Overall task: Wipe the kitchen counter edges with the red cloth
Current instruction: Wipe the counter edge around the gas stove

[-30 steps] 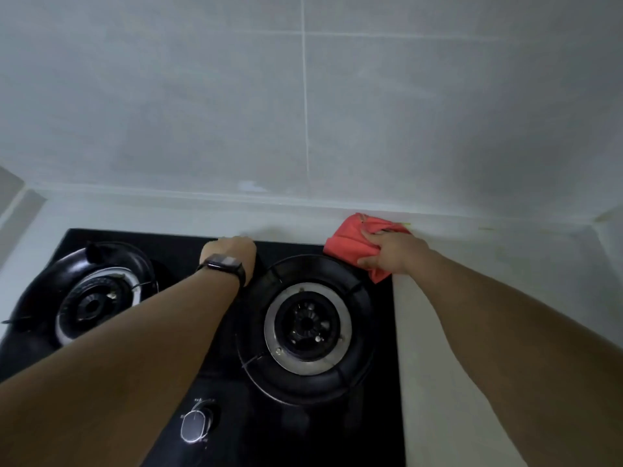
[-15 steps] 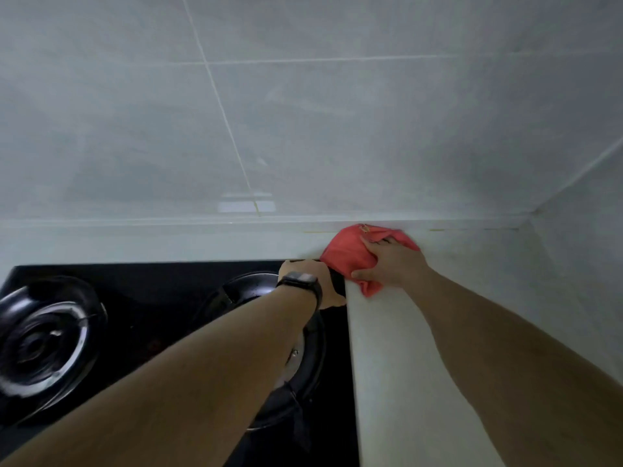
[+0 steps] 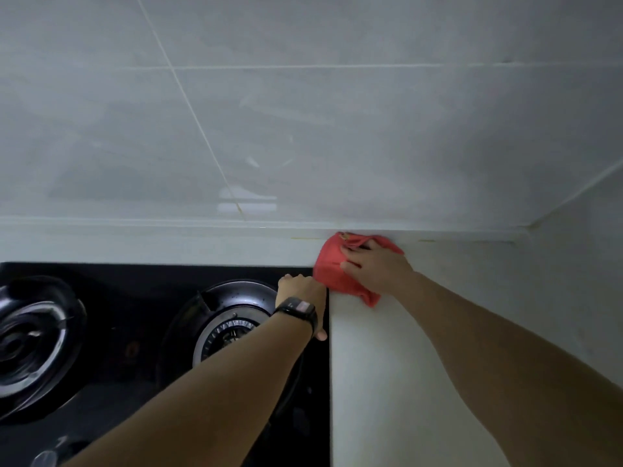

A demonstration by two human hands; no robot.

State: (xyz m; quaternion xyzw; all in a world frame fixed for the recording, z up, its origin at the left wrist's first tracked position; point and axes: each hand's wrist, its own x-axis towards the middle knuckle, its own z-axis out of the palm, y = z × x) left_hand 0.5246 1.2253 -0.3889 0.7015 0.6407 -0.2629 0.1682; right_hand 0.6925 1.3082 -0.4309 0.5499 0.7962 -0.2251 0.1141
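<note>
The red cloth (image 3: 332, 269) lies bunched on the white counter (image 3: 387, 365), against the back edge where the counter meets the tiled wall. My right hand (image 3: 374, 264) lies on top of the cloth, fingers curled into its folds and gripping it. My left hand (image 3: 301, 289), with a black watch on the wrist, rests on the right rear corner of the black stove top, just left of the cloth; its fingers are hidden behind the back of the hand.
A black glass stove top (image 3: 135, 332) fills the left, with a right burner (image 3: 232, 325) under my left forearm, a left burner (image 3: 30, 345) and a knob (image 3: 47, 458). Grey wall tiles (image 3: 303, 129) rise behind; a side wall (image 3: 590, 247) closes the right corner.
The view has swung to the right, so the stove sits further left. My left hand moved right across the stove to its right rear corner. The cloth and right hand stayed along the back edge.
</note>
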